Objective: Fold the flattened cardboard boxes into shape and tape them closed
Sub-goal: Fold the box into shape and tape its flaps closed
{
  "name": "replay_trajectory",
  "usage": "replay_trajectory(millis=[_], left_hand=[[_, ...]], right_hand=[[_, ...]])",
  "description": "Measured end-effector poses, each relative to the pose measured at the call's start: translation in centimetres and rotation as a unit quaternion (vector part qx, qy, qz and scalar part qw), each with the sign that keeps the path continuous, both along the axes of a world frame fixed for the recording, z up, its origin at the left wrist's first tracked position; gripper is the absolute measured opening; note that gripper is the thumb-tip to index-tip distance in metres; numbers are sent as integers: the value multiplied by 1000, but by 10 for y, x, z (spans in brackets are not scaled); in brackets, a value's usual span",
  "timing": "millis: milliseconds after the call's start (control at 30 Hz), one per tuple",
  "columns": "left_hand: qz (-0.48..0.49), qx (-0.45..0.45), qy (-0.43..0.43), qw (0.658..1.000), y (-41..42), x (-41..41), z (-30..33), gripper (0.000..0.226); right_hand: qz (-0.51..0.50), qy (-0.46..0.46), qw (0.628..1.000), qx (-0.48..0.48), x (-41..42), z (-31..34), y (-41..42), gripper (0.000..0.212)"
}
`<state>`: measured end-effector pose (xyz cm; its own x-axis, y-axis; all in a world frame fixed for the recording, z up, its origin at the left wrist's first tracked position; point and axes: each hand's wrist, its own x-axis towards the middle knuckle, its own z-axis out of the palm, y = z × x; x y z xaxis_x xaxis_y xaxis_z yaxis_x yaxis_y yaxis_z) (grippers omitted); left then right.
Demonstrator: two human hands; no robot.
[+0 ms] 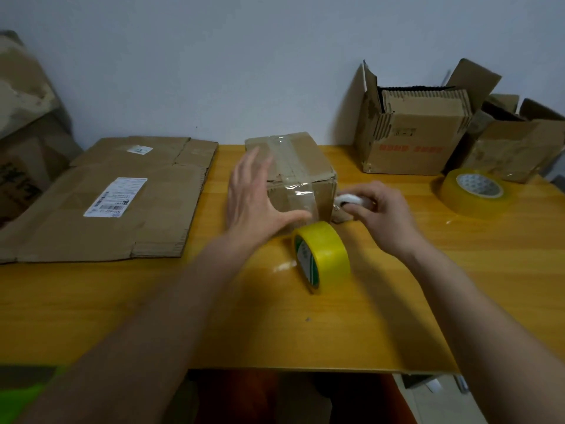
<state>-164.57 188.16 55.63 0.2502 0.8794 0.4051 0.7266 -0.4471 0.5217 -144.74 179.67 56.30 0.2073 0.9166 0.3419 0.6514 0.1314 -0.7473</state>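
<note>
Bracing small taped box (301, 166) with left hand (256, 200), fingers spread flat against its left side | right hand (377, 209) curled around white tool (351, 199) at box's right face | yellow tape roll (324, 255) on edge just nearer than both hands | flattened cardboard (122, 197) left of left hand, on table (397, 301)

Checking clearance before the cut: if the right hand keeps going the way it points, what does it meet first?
The right hand, gripping a white tool, points left at the taped box. It would likely meet that box's right side first; the gap already looks tiny, though depth is unclear.
</note>
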Motion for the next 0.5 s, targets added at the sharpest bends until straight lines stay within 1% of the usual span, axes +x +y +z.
replay_trajectory(millis=[33, 67, 100, 133, 200, 233, 267, 367, 433, 500], left_hand=[[60, -34, -91, 993, -10, 2, -6, 110], [112, -79, -179, 974, -21, 5, -13, 101], [140, -138, -249, 948, -30, 8, -18, 89], [140, -210, -301, 920, -36, 11, -23, 76], [82, -342, -374, 858, -38, 17, -31, 57], [57, -380, -393, 836, -36, 18, -31, 49], [43, -398, -398, 825, -33, 19, -30, 40], [46, -409, -401, 819, -26, 22, -26, 3], [45, -416, -400, 815, -26, 23, -26, 9], [40, -416, -392, 820, -26, 22, -24, 11]], right_hand=[[11, -10, 1000, 16, -8, 5, 2, 24], [19, -17, 999, 25, -15, 8, 4, 25], [25, -23, 999, 31, -21, 9, 6, 25], [30, -30, 998, 35, -26, 10, 7, 24], [30, -48, 998, 41, -33, 8, 9, 22], [26, -56, 997, 44, -36, 7, 9, 21], [23, -64, 996, 51, -38, 6, 9, 20], [22, -100, 992, 74, -44, 4, 12, 17], [37, -146, 986, 77, -45, 4, 17, 14], [55, -210, 974, 63, -44, 2, 20, 10]])
